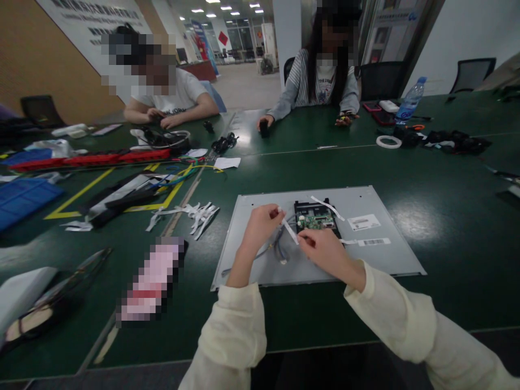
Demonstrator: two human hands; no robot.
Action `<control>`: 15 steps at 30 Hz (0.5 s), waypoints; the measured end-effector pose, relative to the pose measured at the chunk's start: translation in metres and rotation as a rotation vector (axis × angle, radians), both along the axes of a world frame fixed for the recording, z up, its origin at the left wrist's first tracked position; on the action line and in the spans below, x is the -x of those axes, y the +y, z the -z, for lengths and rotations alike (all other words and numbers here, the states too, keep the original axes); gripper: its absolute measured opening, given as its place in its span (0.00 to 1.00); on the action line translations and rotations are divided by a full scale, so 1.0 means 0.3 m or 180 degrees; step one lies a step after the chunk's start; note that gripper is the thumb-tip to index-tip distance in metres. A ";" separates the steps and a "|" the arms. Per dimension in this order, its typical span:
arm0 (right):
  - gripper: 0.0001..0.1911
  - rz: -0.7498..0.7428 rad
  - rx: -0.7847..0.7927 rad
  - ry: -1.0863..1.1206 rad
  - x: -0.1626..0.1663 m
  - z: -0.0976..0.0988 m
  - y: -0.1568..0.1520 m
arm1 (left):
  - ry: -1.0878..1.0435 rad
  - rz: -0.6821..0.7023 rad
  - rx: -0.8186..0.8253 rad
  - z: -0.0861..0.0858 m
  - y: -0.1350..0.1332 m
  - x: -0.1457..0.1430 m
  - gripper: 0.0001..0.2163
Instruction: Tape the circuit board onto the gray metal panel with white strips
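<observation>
A grey metal panel [382,254] lies flat on the dark green table [447,179] before me. A small green circuit board [316,221] sits in a black frame near its middle, with thin cables [276,250] running off to the left. My left hand [260,227] and my right hand [323,250] hover over the panel. Both pinch the ends of one short white strip of tape [290,229] stretched between them. Another white strip [327,207] lies across the board's top edge.
Loose white strips [195,214] lie left of the panel, beside yellow floor-tape lines and black and red bars. Two other people sit across the table, hands on small black parts. A tape roll [389,142], a water bottle [410,100] and black parts stand at the far right.
</observation>
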State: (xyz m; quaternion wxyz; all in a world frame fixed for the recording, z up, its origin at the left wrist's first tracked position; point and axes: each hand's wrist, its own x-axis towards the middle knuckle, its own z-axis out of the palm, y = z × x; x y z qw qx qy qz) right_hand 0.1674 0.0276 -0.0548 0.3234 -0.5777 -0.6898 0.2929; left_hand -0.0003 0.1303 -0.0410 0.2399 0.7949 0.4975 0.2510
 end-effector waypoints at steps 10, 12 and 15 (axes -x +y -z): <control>0.17 -0.0142 0.0036 -0.0069 0.011 0.002 -0.010 | -0.0477 0.0154 0.0431 0.008 0.017 0.018 0.13; 0.16 -0.0230 0.0216 0.0298 0.007 -0.002 -0.009 | -0.0730 0.0158 0.0566 0.000 0.016 0.015 0.13; 0.15 -0.0188 0.0295 0.0583 0.003 -0.002 -0.004 | -0.1037 0.0078 0.0633 -0.022 0.010 0.010 0.12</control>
